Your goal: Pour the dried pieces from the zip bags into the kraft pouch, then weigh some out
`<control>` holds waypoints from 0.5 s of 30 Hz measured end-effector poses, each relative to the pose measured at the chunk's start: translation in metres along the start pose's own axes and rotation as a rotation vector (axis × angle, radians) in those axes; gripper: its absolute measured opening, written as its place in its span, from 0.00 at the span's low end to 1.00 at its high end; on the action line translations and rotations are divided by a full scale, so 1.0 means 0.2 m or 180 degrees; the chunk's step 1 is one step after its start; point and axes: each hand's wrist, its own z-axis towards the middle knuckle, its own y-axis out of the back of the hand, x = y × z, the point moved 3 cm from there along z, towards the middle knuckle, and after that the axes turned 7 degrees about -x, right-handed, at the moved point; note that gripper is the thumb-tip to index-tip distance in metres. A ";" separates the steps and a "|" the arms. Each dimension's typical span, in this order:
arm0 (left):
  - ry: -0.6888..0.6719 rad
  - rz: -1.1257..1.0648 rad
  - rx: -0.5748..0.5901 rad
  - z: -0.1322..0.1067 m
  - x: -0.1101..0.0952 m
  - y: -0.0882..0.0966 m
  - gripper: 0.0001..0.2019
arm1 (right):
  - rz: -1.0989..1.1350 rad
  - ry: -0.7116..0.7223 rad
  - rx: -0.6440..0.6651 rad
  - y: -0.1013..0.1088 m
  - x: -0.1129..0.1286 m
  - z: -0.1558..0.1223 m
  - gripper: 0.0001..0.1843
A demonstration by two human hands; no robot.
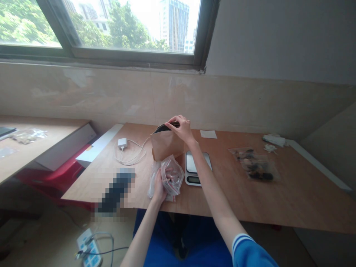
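Note:
My right hand [180,128] is at the top of a brown paper bag [167,145], its fingers closed at the bag's open mouth. Whether those fingers pinch the rim or something dark inside cannot be made out. Below, my left hand [160,187] is wrapped round a clear zip bag [172,175] whose red-edged mouth gapes upward. More clear plastic lies against that hand on the left. Just right of both bags sits a small white digital scale [191,178], partly covered by my right forearm.
A white charger [122,143] with a coiled cable lies left of the paper bag. Filled zip bags [258,167] rest on the right, near a white cloth-like bundle [274,140]. A white paper slip [208,134] is at the back. A power strip [89,246] lies on the floor.

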 end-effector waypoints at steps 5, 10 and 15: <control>-0.0013 0.0033 -0.0034 0.00 -0.01 -0.01 0.09 | 0.0067 -0.0118 -0.0046 0.00 -0.02 0.00 0.16; 0.0029 0.0009 -0.0053 0.00 0.00 0.00 0.09 | 0.0466 -0.0031 -0.0336 0.05 0.04 -0.05 0.14; -0.0015 0.0019 -0.0054 0.01 0.01 0.01 0.10 | 0.1183 -0.0496 0.0006 0.17 0.17 -0.21 0.15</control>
